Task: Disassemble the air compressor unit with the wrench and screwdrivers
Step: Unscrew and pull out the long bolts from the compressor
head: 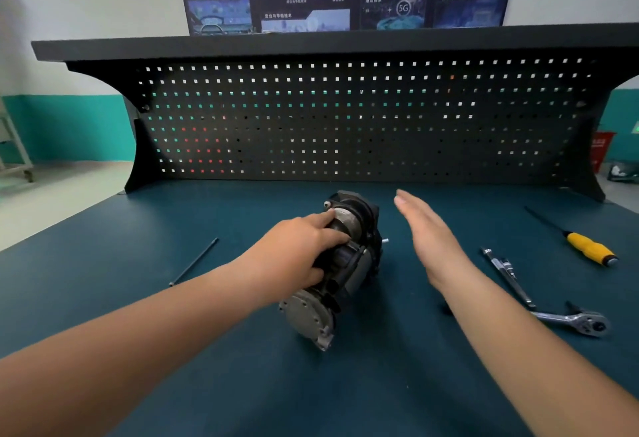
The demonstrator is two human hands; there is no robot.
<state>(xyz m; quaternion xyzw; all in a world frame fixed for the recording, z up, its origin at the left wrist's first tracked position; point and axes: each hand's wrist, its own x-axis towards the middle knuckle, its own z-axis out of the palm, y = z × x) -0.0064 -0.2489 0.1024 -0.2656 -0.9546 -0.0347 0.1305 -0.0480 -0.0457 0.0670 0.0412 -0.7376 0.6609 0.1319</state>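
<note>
The air compressor unit (349, 257), black and grey metal, lies on its side in the middle of the dark teal bench, its round grey end cap facing me. My left hand (304, 246) grips the compressor's body from the left, fingers curled over its top. My right hand (428, 236) hovers just right of the unit with fingers straight, holding nothing. A ratchet wrench (574, 321) lies at the right, beside a thin silver tool (506, 277). A yellow-handled screwdriver (587, 246) lies farther right.
A long thin black rod (195, 260) lies on the bench (363, 384) to the left of the unit. A black pegboard back panel (345, 118) with a shelf on top closes the far edge. A red bin (601, 149) stands on the floor at the right.
</note>
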